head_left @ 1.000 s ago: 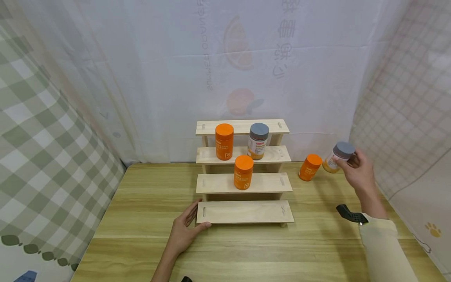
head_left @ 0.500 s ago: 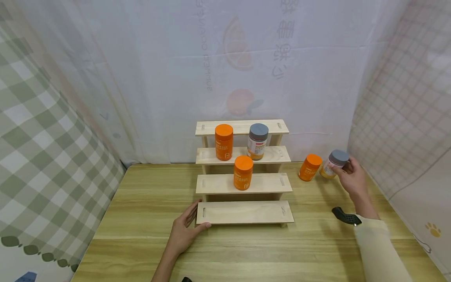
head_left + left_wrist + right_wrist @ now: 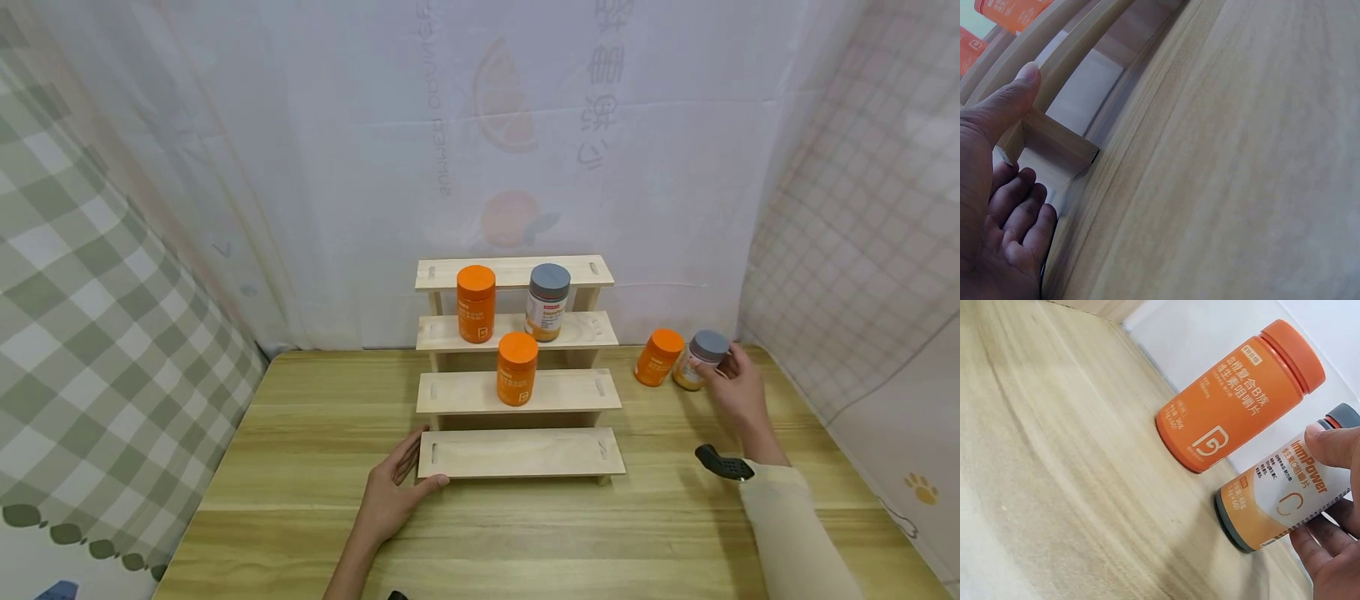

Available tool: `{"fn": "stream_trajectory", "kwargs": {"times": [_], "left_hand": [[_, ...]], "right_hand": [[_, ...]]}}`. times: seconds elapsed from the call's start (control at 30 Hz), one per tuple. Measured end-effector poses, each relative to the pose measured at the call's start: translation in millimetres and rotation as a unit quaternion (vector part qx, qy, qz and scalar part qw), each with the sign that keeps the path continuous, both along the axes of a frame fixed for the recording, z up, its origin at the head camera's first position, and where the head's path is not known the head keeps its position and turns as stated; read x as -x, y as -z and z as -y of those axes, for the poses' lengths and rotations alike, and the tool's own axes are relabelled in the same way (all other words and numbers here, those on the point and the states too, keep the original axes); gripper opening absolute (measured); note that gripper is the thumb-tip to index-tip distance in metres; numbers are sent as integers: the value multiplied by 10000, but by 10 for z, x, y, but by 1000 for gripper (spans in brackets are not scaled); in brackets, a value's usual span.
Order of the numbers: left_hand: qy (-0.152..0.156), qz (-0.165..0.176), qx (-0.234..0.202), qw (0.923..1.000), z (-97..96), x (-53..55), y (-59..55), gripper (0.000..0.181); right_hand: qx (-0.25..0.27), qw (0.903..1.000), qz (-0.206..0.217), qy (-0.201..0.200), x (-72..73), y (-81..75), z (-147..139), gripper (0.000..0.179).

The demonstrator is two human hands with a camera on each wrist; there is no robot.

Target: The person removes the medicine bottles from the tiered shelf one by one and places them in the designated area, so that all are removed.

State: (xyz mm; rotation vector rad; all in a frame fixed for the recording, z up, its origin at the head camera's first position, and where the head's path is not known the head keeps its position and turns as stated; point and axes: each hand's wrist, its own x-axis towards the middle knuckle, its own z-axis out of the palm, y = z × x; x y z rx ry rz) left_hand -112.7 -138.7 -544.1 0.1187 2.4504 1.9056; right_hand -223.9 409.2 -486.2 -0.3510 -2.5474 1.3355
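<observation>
My right hand [image 3: 737, 392] pinches a white vitamin bottle [image 3: 690, 367] with a grey lid between thumb and fingers, low over the table at the right. Its ImmPower label [image 3: 1300, 481] faces the right wrist camera. Just left of it stands an orange vitamin bottle [image 3: 659, 357], close beside it. My left hand [image 3: 392, 492] holds the left end of the lowest step of a wooden stepped stand [image 3: 521, 452]. In the left wrist view, the thumb lies on the step's front edge and the bent fingers [image 3: 1019, 200] sit around its end.
Two bottles, one orange [image 3: 476, 304] and one grey-lidded [image 3: 548, 302], stand on the stand's second step from the top. Another orange bottle [image 3: 517, 369] is one step lower. A white curtain [image 3: 337, 167] hangs behind; a checked cloth [image 3: 97, 292] borders the table's left side.
My right hand has brought the grey-lidded bottle down and left, beside the loose orange bottle, and it looks more upright. The left hand has stayed on the stand.
</observation>
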Motion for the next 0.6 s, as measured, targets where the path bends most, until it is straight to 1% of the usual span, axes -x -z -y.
{"fn": "stream_trajectory", "kwargs": {"times": [0.2,0.37,0.53,0.6], "left_hand": [[4,15,14,10000,6,-2,4,87],[-17,-52,53,10000,4,0,20,86],[-2,-165,144,9998,-1,4,35,84],[-9,-149,144,9998,-3,7,35,84]], "right_hand": [[-47,9999,-88,26,-26,42,10,77],[-150,9998,-164,-13,-31,58,6,75],[-254,9992,-280,-129,-40,82,-17,72],[-294,9988,-322,-204,-46,92,-30,72]]}}
